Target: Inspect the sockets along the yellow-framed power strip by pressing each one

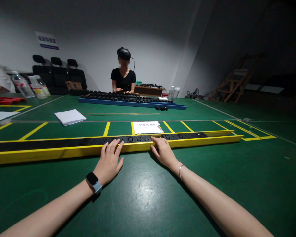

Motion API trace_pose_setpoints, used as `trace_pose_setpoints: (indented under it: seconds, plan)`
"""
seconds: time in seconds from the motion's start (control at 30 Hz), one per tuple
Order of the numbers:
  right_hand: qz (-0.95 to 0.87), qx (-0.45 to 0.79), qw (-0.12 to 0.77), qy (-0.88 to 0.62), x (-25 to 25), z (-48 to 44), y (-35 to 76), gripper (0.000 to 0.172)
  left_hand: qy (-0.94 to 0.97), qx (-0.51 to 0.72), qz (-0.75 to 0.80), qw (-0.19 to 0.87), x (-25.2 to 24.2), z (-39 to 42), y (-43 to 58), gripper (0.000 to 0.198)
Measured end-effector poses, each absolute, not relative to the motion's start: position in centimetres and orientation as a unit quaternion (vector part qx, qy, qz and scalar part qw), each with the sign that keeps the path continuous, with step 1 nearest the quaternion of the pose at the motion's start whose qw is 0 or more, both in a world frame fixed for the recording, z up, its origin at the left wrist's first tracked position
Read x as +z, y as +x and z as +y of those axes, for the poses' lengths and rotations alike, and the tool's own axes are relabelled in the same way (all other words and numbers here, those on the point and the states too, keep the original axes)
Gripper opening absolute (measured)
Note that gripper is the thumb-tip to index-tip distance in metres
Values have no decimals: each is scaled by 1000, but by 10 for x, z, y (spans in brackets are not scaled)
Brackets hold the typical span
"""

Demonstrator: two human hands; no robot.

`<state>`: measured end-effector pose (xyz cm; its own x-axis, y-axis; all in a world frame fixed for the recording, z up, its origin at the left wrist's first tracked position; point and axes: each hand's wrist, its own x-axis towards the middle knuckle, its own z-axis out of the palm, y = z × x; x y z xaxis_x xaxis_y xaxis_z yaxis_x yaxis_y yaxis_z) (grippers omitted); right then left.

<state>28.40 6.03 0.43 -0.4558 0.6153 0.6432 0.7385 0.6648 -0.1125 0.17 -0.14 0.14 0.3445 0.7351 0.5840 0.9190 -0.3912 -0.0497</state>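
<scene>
A long yellow channel rail (76,153) lies crosswise on the green table, with black socket modules (138,139) lined up inside it. My left hand (110,161), a watch on its wrist, rests with spread fingers over the rail's near wall, fingertips on the modules. To the right, my right hand (164,149) reaches over the same wall. Its fingers are bent and touch the row of modules, with thumb and forefinger apart. Neither hand is wrapped around anything. The modules under my fingertips are partly hidden.
Behind the rail lie a labelled paper (146,127) and a white sheet (70,117). Farther back, blue rails (128,103) hold black modules before a seated person (123,79). Bottles (37,88) stand at left beside a red part (6,100). Yellow tape (107,128) marks the green table (143,197).
</scene>
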Motion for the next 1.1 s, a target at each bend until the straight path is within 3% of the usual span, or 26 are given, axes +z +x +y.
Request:
trace_pose_setpoints:
  seconds: [0.27, 0.73, 1.1]
  plan:
    - [-838, -153, 272, -447, -2, 70, 283, 20, -796, -243, -521, 191, 0, -1, 2, 57]
    - [-848, -99, 310, -419, 1, 77, 300, 22, -789, -249, -524, 204, 0, -5, 2, 56]
    - [-843, -71, 291, -446, -2, 94, 388, 30, -788, -266, -517, 200, -2, -3, 0, 57]
